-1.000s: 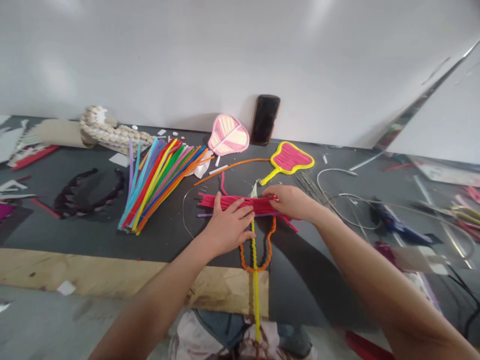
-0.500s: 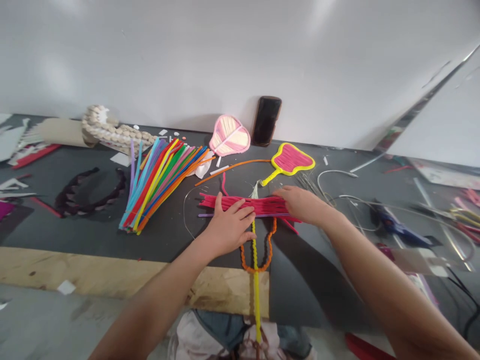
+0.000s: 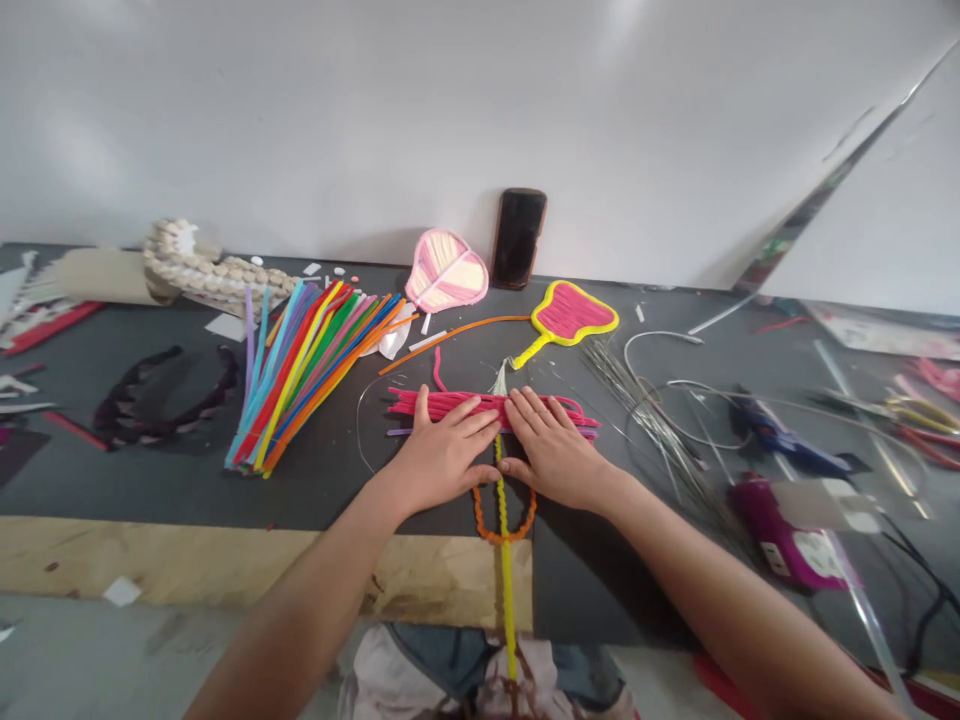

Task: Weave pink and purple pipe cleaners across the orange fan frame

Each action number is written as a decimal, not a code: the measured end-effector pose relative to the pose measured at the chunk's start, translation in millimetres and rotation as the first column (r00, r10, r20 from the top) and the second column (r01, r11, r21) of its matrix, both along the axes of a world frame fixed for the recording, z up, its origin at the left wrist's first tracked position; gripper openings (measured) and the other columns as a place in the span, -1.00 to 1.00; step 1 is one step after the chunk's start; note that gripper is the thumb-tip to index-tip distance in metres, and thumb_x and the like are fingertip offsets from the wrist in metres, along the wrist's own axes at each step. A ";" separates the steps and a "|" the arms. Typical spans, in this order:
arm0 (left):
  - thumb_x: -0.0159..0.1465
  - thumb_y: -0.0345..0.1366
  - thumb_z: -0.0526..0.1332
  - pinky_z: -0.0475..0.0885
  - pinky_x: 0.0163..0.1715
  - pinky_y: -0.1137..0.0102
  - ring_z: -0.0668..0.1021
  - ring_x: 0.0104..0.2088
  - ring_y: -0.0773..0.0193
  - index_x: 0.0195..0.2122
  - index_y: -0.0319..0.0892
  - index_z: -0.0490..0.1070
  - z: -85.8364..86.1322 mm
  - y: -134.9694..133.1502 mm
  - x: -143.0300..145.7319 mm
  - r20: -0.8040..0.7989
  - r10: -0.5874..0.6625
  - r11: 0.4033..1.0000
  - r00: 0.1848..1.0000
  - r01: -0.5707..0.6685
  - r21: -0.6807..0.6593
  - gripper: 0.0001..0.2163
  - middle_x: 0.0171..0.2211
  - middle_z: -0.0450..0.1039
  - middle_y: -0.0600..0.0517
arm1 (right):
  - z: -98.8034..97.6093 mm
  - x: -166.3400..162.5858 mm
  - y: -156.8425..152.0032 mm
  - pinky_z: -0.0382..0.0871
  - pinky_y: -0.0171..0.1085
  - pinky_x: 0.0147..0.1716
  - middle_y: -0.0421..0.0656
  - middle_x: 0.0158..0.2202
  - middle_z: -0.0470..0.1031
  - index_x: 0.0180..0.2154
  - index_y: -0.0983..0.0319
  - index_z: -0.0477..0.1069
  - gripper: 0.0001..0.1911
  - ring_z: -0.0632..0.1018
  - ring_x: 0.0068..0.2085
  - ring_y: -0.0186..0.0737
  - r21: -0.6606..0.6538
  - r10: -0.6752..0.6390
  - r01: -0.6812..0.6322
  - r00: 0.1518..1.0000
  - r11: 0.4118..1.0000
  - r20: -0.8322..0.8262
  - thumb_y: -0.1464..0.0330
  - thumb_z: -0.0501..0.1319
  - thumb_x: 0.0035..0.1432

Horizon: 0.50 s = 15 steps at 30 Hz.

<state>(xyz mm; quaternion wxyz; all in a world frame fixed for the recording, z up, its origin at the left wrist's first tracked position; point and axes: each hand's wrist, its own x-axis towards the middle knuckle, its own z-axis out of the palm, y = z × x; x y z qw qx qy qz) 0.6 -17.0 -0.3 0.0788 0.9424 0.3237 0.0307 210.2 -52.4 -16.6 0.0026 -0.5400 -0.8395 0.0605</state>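
A row of pink pipe cleaners lies crosswise in front of me, with a purple pipe cleaner along its near side. My left hand rests flat on the left half, fingers spread. Beside it my right hand presses flat on the right half, fingers stretched out. The thumbs almost meet over a twisted yellow pipe cleaner strand, which runs towards my lap. An orange twisted loop crosses the strand below the hands. Beyond the row lies a pink fan shape with yellow edging.
Left, a bundle of coloured pipe cleaners and a dark braided headband lie on the table. A phone leans on the wall near a pale pink fan shape. Wires, a blue tool and scissors lie right.
My right hand has moved from the far right end of the pink row to lie flat beside my left. The view has shifted slightly.
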 end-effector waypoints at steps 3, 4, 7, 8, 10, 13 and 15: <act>0.33 0.22 -0.14 -0.41 0.28 -0.22 0.13 0.37 0.03 0.36 -0.06 0.04 -1.7 2.4 -8.2 -0.061 0.037 0.999 0.997 -0.038 -0.022 -0.32 0.35 0.11 -0.12 | -0.8 1.2 -0.2 -0.01 0.13 0.32 0.18 0.38 -0.02 0.34 0.48 0.02 -0.17 0.00 0.40 0.14 0.006 -0.009 0.009 1.000 1.000 -0.005 -0.01 0.02 0.30; 0.33 0.24 -0.17 -0.43 0.27 -0.24 0.11 0.38 0.01 0.38 -0.09 0.00 -2.1 2.8 -10.2 -0.079 0.064 0.998 0.995 -0.066 -0.025 -0.29 0.37 0.05 -0.14 | -1.0 1.1 -0.3 -0.02 0.13 0.32 0.17 0.38 -0.02 0.33 0.48 0.03 -0.17 0.00 0.40 0.14 0.009 -0.009 0.009 1.000 1.000 -0.010 -0.02 0.02 0.30; 0.33 0.24 -0.24 -0.51 0.20 -0.31 0.05 0.39 -0.04 0.40 -0.12 -0.08 -2.2 2.5 -12.7 -0.133 0.117 0.992 0.984 -0.124 -0.040 -0.26 0.40 -0.07 -0.16 | -1.7 0.7 -0.7 -0.03 0.13 0.33 0.16 0.38 0.01 0.32 0.46 0.08 -0.19 0.02 0.40 0.14 0.021 0.000 0.001 0.999 1.000 -0.039 -0.03 0.02 0.30; 0.33 0.24 -0.24 -0.52 0.18 -0.34 0.03 0.39 -0.06 0.40 -0.13 -0.10 -1.9 2.1 -12.5 -0.149 0.126 0.990 0.981 -0.135 -0.049 -0.25 0.40 -0.10 -0.16 | -2.0 0.7 -0.8 -0.03 0.13 0.33 0.16 0.38 0.02 0.31 0.45 0.09 -0.19 0.02 0.39 0.14 0.026 0.001 0.000 0.999 1.000 -0.050 -0.03 0.02 0.30; 0.32 0.25 -0.24 -0.52 0.15 -0.39 0.00 0.40 -0.10 0.41 -0.17 -0.12 -1.3 0.9 -11.1 -0.178 0.147 0.985 0.973 -0.160 -0.060 -0.23 0.41 -0.13 -0.18 | -2.6 0.7 -1.0 -0.03 0.13 0.33 0.16 0.37 0.03 0.31 0.44 0.11 -0.19 0.03 0.39 0.14 0.041 0.000 0.002 0.998 0.999 -0.069 -0.03 0.02 0.29; 0.32 0.26 -0.22 -0.47 0.14 -0.43 0.00 0.39 -0.15 0.40 -0.19 -0.12 0.0 -1.7 -6.9 -0.208 0.192 0.979 0.959 -0.203 -0.035 -0.21 0.40 -0.13 -0.21 | -4.4 -0.2 -1.4 -0.02 0.13 0.32 0.16 0.37 0.04 0.30 0.45 0.12 -0.20 0.04 0.39 0.14 0.069 -0.003 0.009 0.997 0.998 -0.083 -0.02 0.03 0.29; 0.31 0.26 -0.21 -0.43 0.15 -0.43 -0.01 0.39 -0.17 0.41 -0.19 -0.12 1.3 -3.9 -3.0 -0.239 0.231 0.970 0.943 -0.243 -0.020 -0.21 0.41 -0.17 -0.21 | -6.2 -1.1 -1.6 -0.01 0.14 0.32 0.16 0.37 0.05 0.30 0.46 0.13 -0.21 0.05 0.39 0.15 0.089 -0.008 0.016 0.996 0.996 -0.090 -0.01 0.04 0.29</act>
